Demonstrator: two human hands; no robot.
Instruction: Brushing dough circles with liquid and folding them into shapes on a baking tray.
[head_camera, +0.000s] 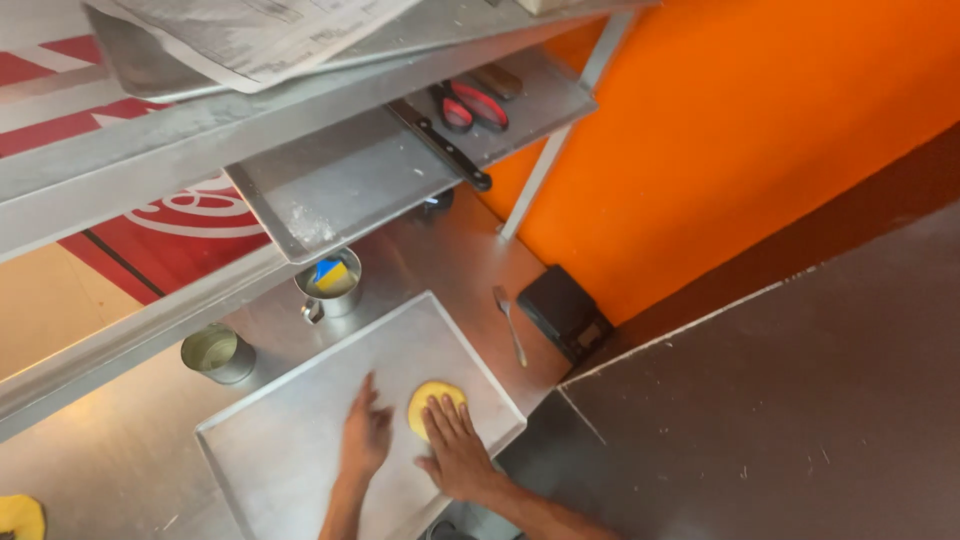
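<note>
Flat round yellow dough disc (432, 398) sits on big rectangular metal tray (300, 440) on steel worktop (120, 470), toward tray's right edge. Right hand (457, 450) nearer: fingers spread flat, fingertips pressing on disc's near edge, gripping nothing. Left hand (366, 436) also flat and open on bare tray, just left of disc, not touching it. Disc is round, so no long axis to speak of.

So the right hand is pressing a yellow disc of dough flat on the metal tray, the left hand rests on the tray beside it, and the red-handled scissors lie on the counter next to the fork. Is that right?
Not quite. In the head view the red-handled scissors lie on the upper shelf tray, not beside the fork. The rest holds: the right hand presses the yellow dough disc on the metal tray, the left hand beside it.
</note>
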